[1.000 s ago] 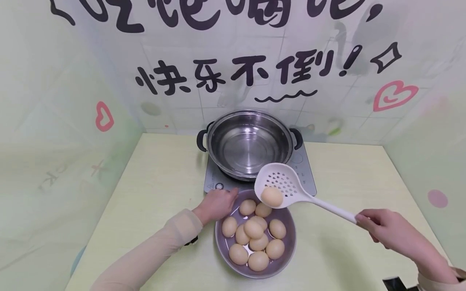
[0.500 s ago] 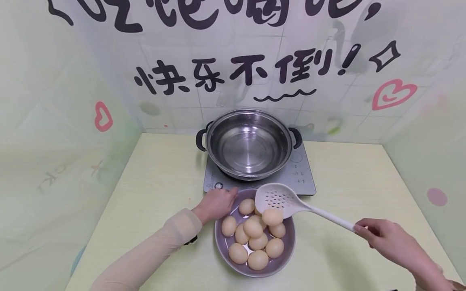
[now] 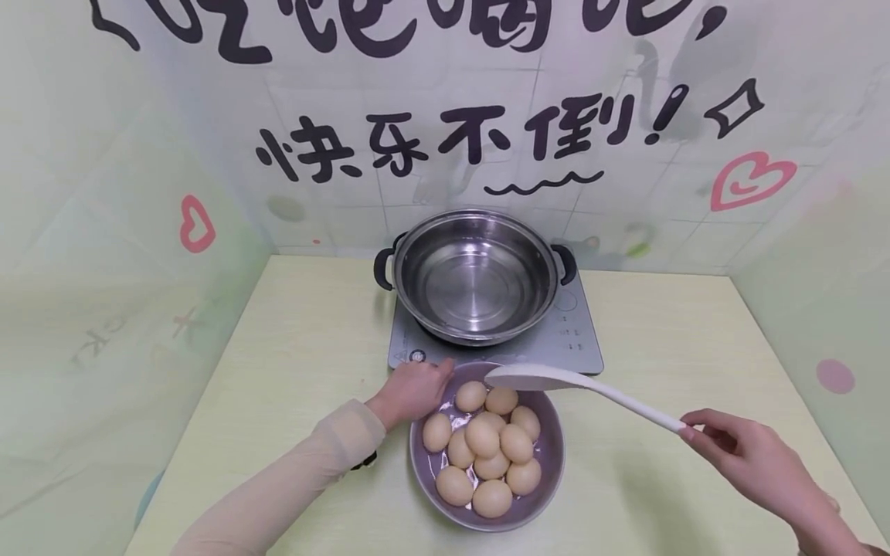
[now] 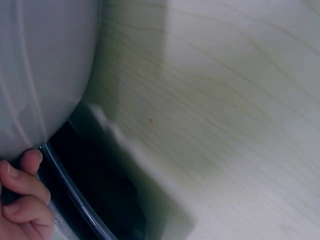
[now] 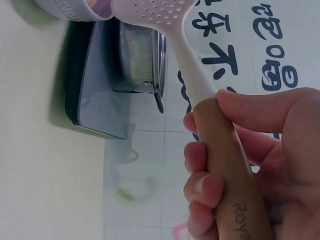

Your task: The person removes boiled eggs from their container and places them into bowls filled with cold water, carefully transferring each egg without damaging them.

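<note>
A purple-grey bowl (image 3: 554,471) on the table holds several brown eggs (image 3: 492,499), piled up in the middle. My left hand (image 3: 415,390) grips the bowl's far left rim; in the left wrist view its curled fingers (image 4: 27,187) lie against the bowl's outer wall (image 4: 50,65). My right hand (image 3: 754,463) holds a white slotted spoon (image 3: 535,377) by its handle. The spoon's head is tilted nearly edge-on above the bowl's far right rim, with no egg visible on it. The right wrist view shows my fingers and thumb wrapped around its wooden grip (image 5: 225,160).
Behind the bowl, a steel pot (image 3: 476,289) with black side handles stands on a flat grey induction cooker (image 3: 587,351). Printed wall sheets (image 3: 334,224) enclose the pale table (image 3: 299,340) at the back and both sides.
The slotted spoon has lowered and tipped over. The egg it carried has rolled off onto the pile in the bowl. My left hand has stayed on the rim.
</note>
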The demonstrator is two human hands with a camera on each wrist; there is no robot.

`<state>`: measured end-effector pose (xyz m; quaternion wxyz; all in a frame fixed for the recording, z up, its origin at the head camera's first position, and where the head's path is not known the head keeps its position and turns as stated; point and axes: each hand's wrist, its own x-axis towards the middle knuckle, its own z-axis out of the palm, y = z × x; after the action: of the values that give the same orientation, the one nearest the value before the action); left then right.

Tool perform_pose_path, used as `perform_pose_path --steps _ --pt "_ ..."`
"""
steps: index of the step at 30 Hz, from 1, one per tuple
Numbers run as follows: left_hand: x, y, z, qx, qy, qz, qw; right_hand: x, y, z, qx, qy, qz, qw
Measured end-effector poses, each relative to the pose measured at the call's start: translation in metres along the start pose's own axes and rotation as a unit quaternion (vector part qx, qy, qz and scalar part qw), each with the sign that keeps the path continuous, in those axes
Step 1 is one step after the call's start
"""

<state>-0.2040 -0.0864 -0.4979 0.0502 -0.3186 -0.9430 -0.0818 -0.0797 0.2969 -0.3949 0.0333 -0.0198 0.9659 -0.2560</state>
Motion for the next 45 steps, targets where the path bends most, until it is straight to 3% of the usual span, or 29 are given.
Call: perform_pose_path --steps 5,9,12,14,17,20,24,30,36,42,45 --pt "-0.001 -0.001 0.0 0.005 0.011 0.003 0.9999 0.003 0.009 0.003 0.122 -0.059 -0.01 0.991" --pt "-0.003 -0.001 0.001 0.004 0.02 0.006 0.9998 0.003 0.018 0.009 0.246 -0.114 -0.006 0.963" --pt "-0.003 -0.002 0.002 0.006 0.021 0.007 0.9997 0.005 0.021 0.014 0.318 -0.114 0.021 0.941" --pt "-0.004 -0.002 0.003 0.009 0.02 0.007 0.9997 0.009 0.021 0.017 0.344 -0.095 0.04 0.933" --pt "-0.005 -0.003 0.004 0.011 0.022 0.003 0.9997 0.02 0.019 0.019 0.341 -0.057 0.063 0.936" --pt "-0.005 -0.003 0.004 0.012 0.025 0.0 0.9996 0.037 0.016 0.019 0.299 -0.02 0.087 0.95" --pt "-0.005 -0.004 0.005 0.016 0.026 0.0 0.9995 0.065 0.016 0.021 0.267 -0.012 0.118 0.956" --pt "-0.005 -0.003 0.005 0.013 0.026 0.0 0.9996 0.103 0.028 0.033 0.287 -0.035 0.164 0.943" --pt "-0.005 -0.002 0.007 0.016 0.025 0.004 0.9995 0.124 0.04 0.052 0.296 -0.045 0.203 0.932" --pt "-0.004 -0.002 0.007 0.014 0.021 0.003 0.9997 0.133 0.047 0.064 0.285 -0.052 0.228 0.93" --pt "-0.004 -0.001 0.005 0.009 0.028 0.007 0.9995 0.135 0.05 0.068 0.272 -0.044 0.223 0.935"
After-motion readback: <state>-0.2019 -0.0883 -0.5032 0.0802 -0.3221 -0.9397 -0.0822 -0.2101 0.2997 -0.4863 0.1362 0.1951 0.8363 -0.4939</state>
